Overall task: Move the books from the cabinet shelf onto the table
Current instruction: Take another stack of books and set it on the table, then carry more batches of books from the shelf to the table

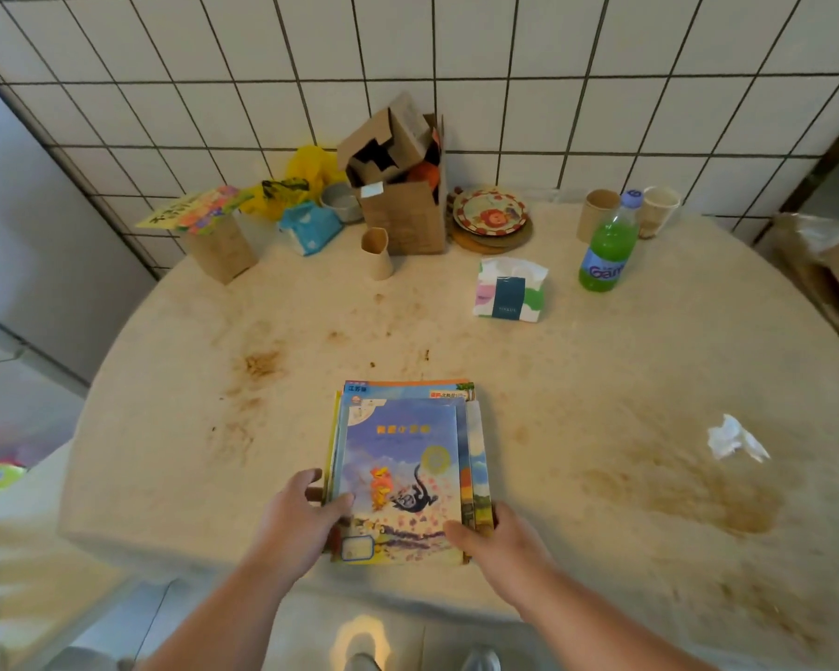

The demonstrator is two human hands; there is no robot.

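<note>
- A stack of children's books (403, 472) lies flat on the stained round table (601, 380), at its near edge, directly ahead of the person.
- The top book has a blue cover with cartoon animals; edges of other books show beyond it at the far side and on the right.
- The left hand (301, 513) grips the stack's near left corner: the thumb lies across the top cover and the fingers curl round the left edge.
- The right hand (497, 535) grips the near right corner, thumb on the cover and fingers wrapped round the right edge of the stack.
- Both hands sit at the end of the stack nearest the person, so the books stretch away from them toward the wall.
- Well beyond the stack, a tissue pack (509, 290) and a green drink bottle (606, 247) stand on the right half of the table.
- Against the tiled wall are an open cardboard box (403, 205), a pile of plates (492, 215) and paper cups (659, 208).
- A crumpled tissue (735, 438) lies to the right of the books, well apart from them.
</note>
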